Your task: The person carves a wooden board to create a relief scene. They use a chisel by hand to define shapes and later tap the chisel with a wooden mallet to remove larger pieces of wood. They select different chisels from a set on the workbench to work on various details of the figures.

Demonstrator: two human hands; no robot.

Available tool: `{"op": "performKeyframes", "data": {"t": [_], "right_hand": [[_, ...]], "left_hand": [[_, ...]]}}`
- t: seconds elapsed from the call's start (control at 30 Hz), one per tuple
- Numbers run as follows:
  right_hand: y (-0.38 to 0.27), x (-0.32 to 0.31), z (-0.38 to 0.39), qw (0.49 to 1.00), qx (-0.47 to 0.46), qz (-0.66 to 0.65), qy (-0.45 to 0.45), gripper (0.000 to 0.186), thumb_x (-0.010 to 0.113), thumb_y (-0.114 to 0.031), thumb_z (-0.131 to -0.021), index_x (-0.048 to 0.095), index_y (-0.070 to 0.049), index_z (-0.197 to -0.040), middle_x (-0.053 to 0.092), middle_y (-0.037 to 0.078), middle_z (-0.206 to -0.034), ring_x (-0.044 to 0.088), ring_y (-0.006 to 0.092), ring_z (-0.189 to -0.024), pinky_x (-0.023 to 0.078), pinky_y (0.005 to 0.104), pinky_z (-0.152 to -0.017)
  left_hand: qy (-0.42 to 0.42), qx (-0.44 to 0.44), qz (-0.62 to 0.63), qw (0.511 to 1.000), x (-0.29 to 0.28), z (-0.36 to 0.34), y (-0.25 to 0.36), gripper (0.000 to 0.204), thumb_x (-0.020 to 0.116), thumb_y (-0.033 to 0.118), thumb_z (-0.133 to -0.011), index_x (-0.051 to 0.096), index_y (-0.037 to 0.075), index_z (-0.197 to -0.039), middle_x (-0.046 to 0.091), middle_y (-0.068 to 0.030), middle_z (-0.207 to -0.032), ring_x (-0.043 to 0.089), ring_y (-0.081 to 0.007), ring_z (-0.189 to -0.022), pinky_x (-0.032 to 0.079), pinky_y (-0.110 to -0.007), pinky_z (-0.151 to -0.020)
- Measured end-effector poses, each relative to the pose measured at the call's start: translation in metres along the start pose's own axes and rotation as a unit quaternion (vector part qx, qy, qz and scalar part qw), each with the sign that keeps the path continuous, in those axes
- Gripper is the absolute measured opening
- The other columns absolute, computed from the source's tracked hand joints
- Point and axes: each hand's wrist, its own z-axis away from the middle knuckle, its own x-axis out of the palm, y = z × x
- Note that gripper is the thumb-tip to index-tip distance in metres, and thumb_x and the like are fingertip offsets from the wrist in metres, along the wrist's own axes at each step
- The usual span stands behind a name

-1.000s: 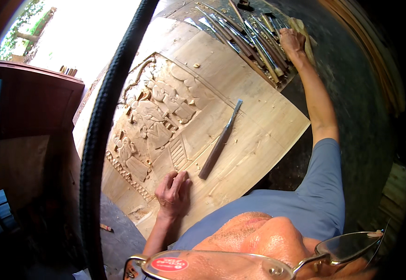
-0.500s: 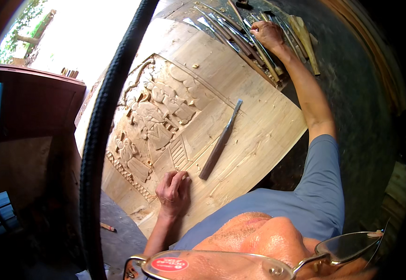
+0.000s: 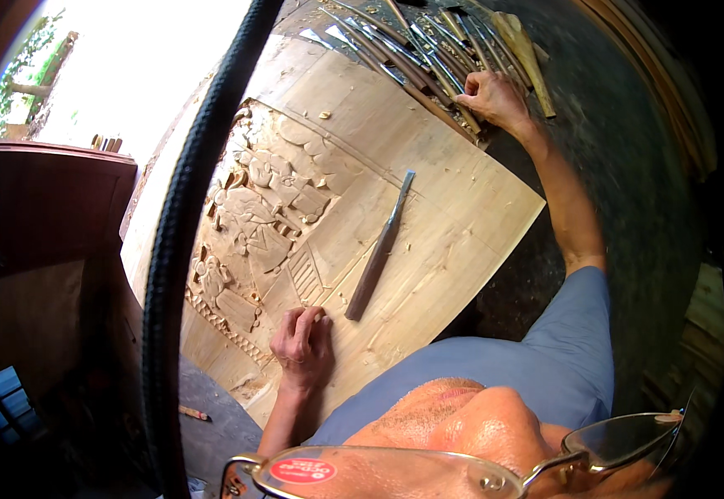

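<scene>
A pale wooden panel (image 3: 428, 224) carved with figures in relief (image 3: 254, 216) lies in front of me. My left hand (image 3: 301, 345) rests on its near left part with curled fingers, beside the carved steps, and I see nothing in it. On the bare wood lies a chisel (image 3: 376, 266) with a dark handle, untouched. At the far right, my right hand (image 3: 495, 98) is among a row of chisels (image 3: 412, 71), its fingers bent together at the handle ends. What those fingers hold, if anything, is hidden.
A pale wooden mallet (image 3: 524, 58) lies to the right of the chisels. Wood chips (image 3: 324, 115) are scattered over the panel. A black braided cord (image 3: 187, 216) crosses the left of the view. A small stick (image 3: 194, 412) lies on the grey surface at lower left.
My right hand has moved nearer along the chisels, from their middle toward the handle ends. My left hand stays on the panel. The view has shifted slightly.
</scene>
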Motion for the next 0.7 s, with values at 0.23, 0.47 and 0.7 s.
{"op": "performKeyframes", "data": {"t": [0.23,0.47,0.7], "right_hand": [[-0.017,0.006,0.003,0.997,0.013,0.066,0.021,0.029,0.086,-0.040,-0.093,0.086,-0.012,-0.091,0.084,0.014,-0.091,0.082,0.0364,-0.092,0.064,0.0495,-0.086],[-0.015,0.016,-0.002,0.995,0.014,0.099,0.006,0.033,0.088,-0.042,-0.094,0.086,-0.009,-0.092,0.085,0.016,-0.093,0.083,0.0334,-0.093,0.064,0.0520,-0.087],[-0.022,0.019,-0.017,0.989,0.036,0.137,-0.032,0.043,0.089,-0.048,-0.092,0.086,-0.007,-0.106,0.085,0.020,-0.105,0.083,0.0375,-0.102,0.063,0.0544,-0.093]], "left_hand": [[0.004,0.014,-0.018,1.000,0.001,0.000,-0.003,0.030,0.090,-0.001,-0.087,0.079,0.008,-0.113,0.075,-0.0127,-0.103,0.072,-0.0265,-0.071,0.056,-0.039,-0.063],[0.004,0.017,-0.019,1.000,0.002,0.000,-0.003,0.030,0.090,-0.001,-0.087,0.079,0.009,-0.113,0.074,-0.0122,-0.103,0.072,-0.0266,-0.071,0.056,-0.039,-0.063],[0.006,0.015,-0.013,1.000,0.001,0.002,-0.005,0.030,0.090,-0.001,-0.087,0.079,0.009,-0.114,0.073,-0.0120,-0.103,0.071,-0.0259,-0.070,0.055,-0.039,-0.062]]}}
